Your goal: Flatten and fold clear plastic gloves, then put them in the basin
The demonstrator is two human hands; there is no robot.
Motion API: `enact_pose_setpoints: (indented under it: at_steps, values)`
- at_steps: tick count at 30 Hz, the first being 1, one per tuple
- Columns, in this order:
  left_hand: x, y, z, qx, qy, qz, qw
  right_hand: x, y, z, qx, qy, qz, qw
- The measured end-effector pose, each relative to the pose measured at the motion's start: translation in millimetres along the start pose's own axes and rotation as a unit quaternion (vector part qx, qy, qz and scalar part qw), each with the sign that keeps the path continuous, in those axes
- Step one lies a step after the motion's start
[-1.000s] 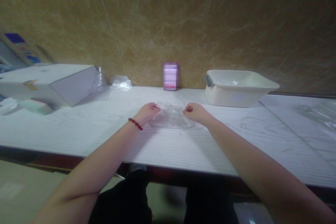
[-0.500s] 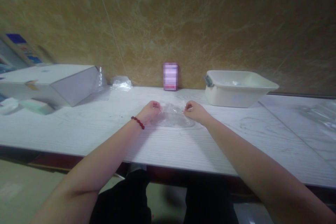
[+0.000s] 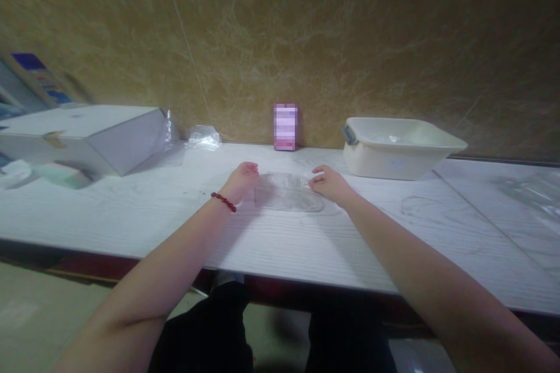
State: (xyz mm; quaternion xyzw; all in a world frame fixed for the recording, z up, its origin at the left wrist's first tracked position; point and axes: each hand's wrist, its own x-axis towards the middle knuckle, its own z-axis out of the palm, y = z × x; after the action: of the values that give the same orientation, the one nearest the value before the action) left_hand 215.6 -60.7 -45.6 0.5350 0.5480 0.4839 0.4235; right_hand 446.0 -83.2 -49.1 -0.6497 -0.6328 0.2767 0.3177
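A clear, flat plastic bag or sheet (image 3: 287, 193) lies on the white wood-grain table between my two hands. Beside its left edge is my left hand (image 3: 243, 183), with a red bead bracelet (image 3: 224, 202) on the wrist. The left fingers are loosely bent and appear to hold nothing. At the bag's upper right corner, my right hand (image 3: 331, 185) has its fingers apart, near or lightly touching the plastic; I cannot tell which.
A phone-like device with a blurred screen (image 3: 285, 127) leans on the tiled wall. To the right stands a cream plastic bin (image 3: 389, 158) with a grey handle. Crumpled clear plastic (image 3: 203, 137) and a white box (image 3: 126, 143) sit left. More clear plastic (image 3: 536, 191) lies far right.
Both hands have loosened their pinch on the clear plastic. My left hand has shifted slightly left, away from it, and the plastic now lies flatter on the table.
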Motion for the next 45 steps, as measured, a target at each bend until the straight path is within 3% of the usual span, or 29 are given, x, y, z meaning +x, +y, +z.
enact_pose_setpoints:
  at_steps: [7,23,30,35,38,42,45]
  values:
    - [-9.2,15.2,-6.6,-0.051,-0.027,-0.101,0.993,-3.4,-3.2,-2.6,-0.001,-0.004,-0.002,1.000]
    - [-7.9,12.0,1.6,-0.144,-0.077,-0.119,0.979,-3.7,-4.8,0.2,0.087,-0.052,-0.022,0.995]
    - [-1.1,-2.7,6.1,0.088,-0.083,-0.009,0.993,-2.1,-2.8,0.2,0.001,-0.013,-0.049,0.999]
    - [5.7,-10.6,5.6,0.148,-0.098,0.046,0.983,-1.4,-2.5,-2.3,-0.045,-0.006,-0.068,0.997]
    - [8.5,-13.0,5.8,0.253,-0.098,0.131,0.954,-1.2,-3.6,-4.5,-0.111,-0.006,-0.079,0.991]
    - [0.6,-7.1,9.5,0.342,-0.116,0.279,0.890,-0.7,-4.5,-5.4,-0.191,-0.011,-0.088,0.978]
    - [-13.5,0.6,15.5,0.353,-0.173,0.319,0.862,-0.6,-4.2,-4.6,-0.204,-0.011,-0.086,0.975]
